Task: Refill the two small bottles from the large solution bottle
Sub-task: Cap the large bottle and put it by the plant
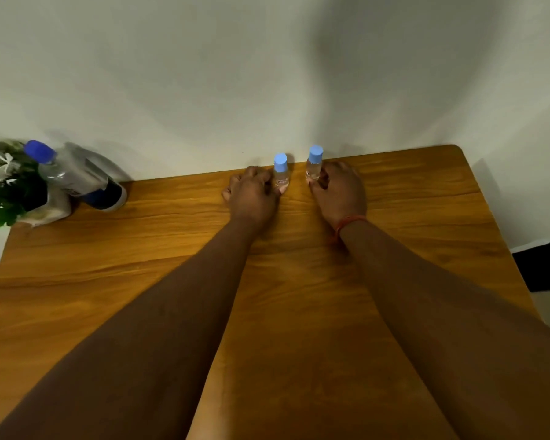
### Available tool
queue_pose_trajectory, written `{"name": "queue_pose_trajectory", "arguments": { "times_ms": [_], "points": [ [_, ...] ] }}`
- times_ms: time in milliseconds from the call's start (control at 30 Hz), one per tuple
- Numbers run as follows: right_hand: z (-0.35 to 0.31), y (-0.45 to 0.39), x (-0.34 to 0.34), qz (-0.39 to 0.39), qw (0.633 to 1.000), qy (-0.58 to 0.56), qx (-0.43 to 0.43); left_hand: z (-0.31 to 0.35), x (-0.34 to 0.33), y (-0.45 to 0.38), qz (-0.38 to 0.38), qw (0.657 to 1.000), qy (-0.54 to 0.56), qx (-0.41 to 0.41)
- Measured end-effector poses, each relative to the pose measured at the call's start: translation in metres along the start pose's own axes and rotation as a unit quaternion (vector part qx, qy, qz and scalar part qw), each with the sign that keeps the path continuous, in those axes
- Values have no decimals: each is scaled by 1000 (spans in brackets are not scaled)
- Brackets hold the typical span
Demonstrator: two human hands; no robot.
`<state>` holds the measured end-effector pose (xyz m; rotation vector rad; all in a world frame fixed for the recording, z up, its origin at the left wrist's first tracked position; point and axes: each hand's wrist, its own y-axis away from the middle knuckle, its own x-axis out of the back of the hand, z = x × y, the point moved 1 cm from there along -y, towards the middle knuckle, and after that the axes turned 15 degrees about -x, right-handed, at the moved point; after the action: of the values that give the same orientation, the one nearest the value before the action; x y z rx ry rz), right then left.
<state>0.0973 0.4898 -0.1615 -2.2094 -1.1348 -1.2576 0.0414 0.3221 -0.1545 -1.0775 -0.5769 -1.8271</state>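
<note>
Two small clear bottles with light blue caps stand upright near the table's far edge, by the wall. My left hand (251, 195) is curled around the base of the left small bottle (281, 173). My right hand (338, 192) holds the lower part of the right small bottle (314, 165). Both caps are on. The large solution bottle (77, 174), clear with a dark blue cap and a dark base, stands at the far left corner, well away from both hands.
A wooden table (140, 265) sits against a pale wall. A potted plant with white flowers (4, 185) stands at the far left, touching the large bottle. The table's right edge borders a dark floor strip (543, 265). A red thread circles my right wrist.
</note>
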Motion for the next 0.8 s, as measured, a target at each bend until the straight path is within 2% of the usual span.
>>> {"name": "queue_pose_trajectory", "arguments": {
  "times_ms": [500, 667, 800],
  "points": [
    [-4, -1, -3, 46, 999, 5, -16, -10, -7, -16, 30, 998, -20, -47],
    [-3, 1, -2, 48, 998, -47, -18, -12, -9, -14, 73, 996, 26, -45],
    [-3, -1, -3, 51, 998, -23, -22, -14, -12, -14, 92, 994, 48, -44]
  ]
}}
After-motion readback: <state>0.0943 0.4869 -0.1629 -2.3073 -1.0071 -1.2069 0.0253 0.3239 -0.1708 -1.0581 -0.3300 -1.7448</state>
